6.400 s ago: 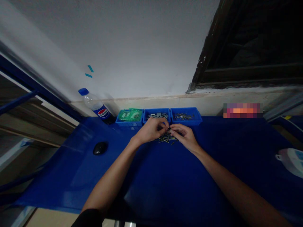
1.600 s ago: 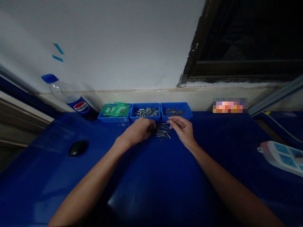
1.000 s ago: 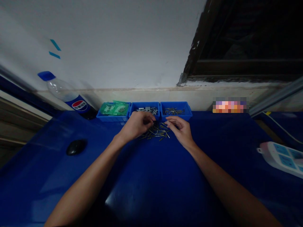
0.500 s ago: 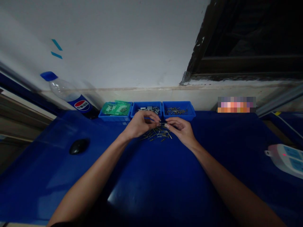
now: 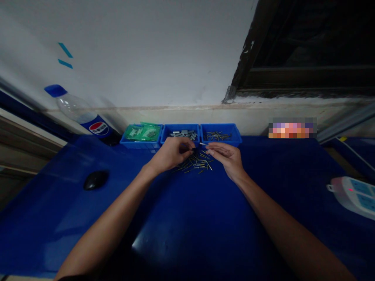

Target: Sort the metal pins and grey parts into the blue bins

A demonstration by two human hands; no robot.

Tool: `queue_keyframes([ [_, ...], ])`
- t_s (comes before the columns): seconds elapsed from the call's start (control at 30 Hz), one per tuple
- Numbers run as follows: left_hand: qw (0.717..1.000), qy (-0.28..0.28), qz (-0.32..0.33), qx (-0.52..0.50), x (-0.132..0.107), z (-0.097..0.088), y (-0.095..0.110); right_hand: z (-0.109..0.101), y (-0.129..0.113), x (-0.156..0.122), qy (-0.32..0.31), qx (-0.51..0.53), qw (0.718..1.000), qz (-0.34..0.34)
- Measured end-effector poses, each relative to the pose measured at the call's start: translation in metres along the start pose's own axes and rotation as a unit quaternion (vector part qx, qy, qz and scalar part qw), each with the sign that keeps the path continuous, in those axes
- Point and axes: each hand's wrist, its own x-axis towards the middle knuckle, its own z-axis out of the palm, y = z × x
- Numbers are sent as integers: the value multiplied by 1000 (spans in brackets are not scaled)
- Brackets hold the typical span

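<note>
My left hand (image 5: 171, 154) curls its thumb and fingers together over the pile's left side; what sits between the tips is hidden. Across from it, my right hand (image 5: 227, 155) pinches a thin metal pin (image 5: 202, 144), whose pale end sticks out leftward past the fingertips. The two hands are a small gap apart. Below them, a loose pile of thin brass-and-silver metal pins (image 5: 196, 166) lies on the blue tabletop (image 5: 187, 218). Just behind stand a blue bin with similar pins (image 5: 219, 136) and a blue bin with small silver metal pieces (image 5: 184, 134).
Left in the row is a blue bin with green packets (image 5: 142, 132). A cola bottle (image 5: 84, 117) leans near the wall, with a black computer mouse (image 5: 96, 180) in front. At the right edge lies a white power strip (image 5: 353, 195). A blurred-out object (image 5: 293, 128) stands back right.
My hands have drawn slightly apart, the left moving left. The pin that spanned the gap between them now shows only at my right fingertips, a little higher. The view has shifted slightly.
</note>
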Motion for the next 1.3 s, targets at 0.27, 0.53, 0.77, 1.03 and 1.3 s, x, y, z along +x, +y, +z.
queue_keyframes([
  [0.27, 962, -135, -27, 236, -11, -31, -27, -2, -1, 2, 29, -6, 999, -26],
  [0.53, 950, -167, -73, 255, -8, -26, -17, -2, -2, 0, 15, -24, 999, -23],
  [0.77, 937, -185, -94, 282, -11, -24, -20, -4, -2, 0, 9, -27, 999, -24],
  [1.03, 944, -116, -86, 296, -14, -22, -4, -4, -1, -1, -8, -23, 999, -32],
  [1.3, 994, 9, 36, 103, -4, 2, 15, 5, -7, -3, -36, -60, 998, 1],
])
